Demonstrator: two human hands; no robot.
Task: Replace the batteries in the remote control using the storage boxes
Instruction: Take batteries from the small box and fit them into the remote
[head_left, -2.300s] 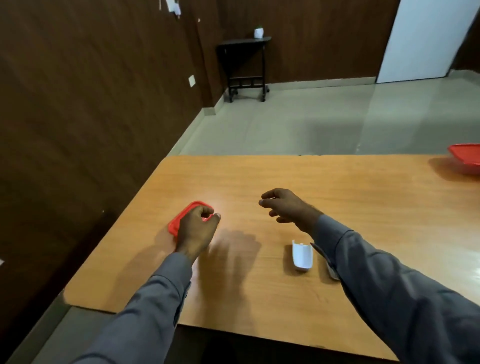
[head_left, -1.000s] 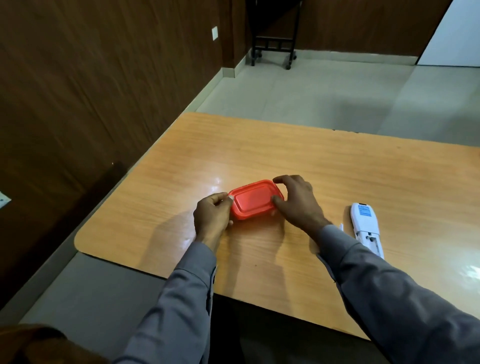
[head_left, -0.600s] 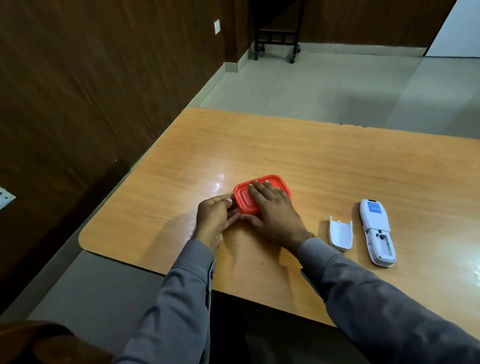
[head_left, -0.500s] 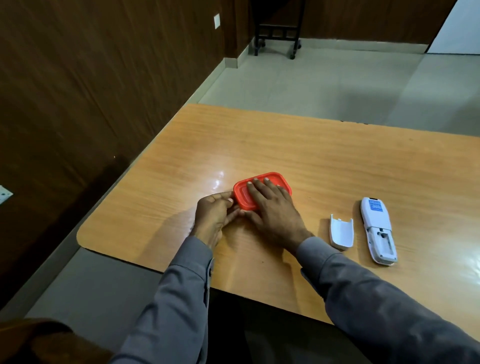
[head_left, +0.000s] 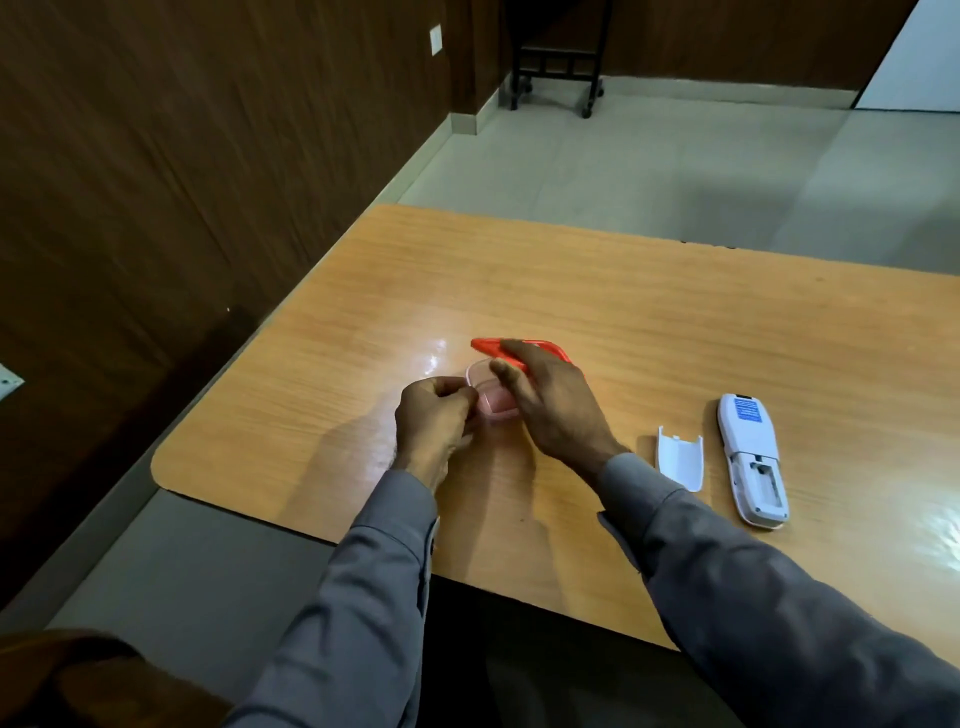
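Observation:
A small clear storage box (head_left: 491, 397) stands on the wooden table (head_left: 649, 332). My left hand (head_left: 434, 421) grips its near left rim. My right hand (head_left: 550, 405) holds the box's red lid (head_left: 540, 347), tilted up off the box with its far edge raised. What lies inside the box is hard to tell. To the right lies the white remote control (head_left: 753, 460), face down with its battery bay uncovered. Its white battery cover (head_left: 680, 462) lies loose beside it, between the remote and my right sleeve.
The table's left edge and rounded near corner (head_left: 166, 467) are close to my left arm. A dark wood-panelled wall (head_left: 182, 182) runs along the left. A black side table (head_left: 558, 67) stands on the tiled floor beyond.
My right hand, which lay flat on the shut lid, has lifted the red lid off the box, baring the clear box. My left hand stays at the box's left side.

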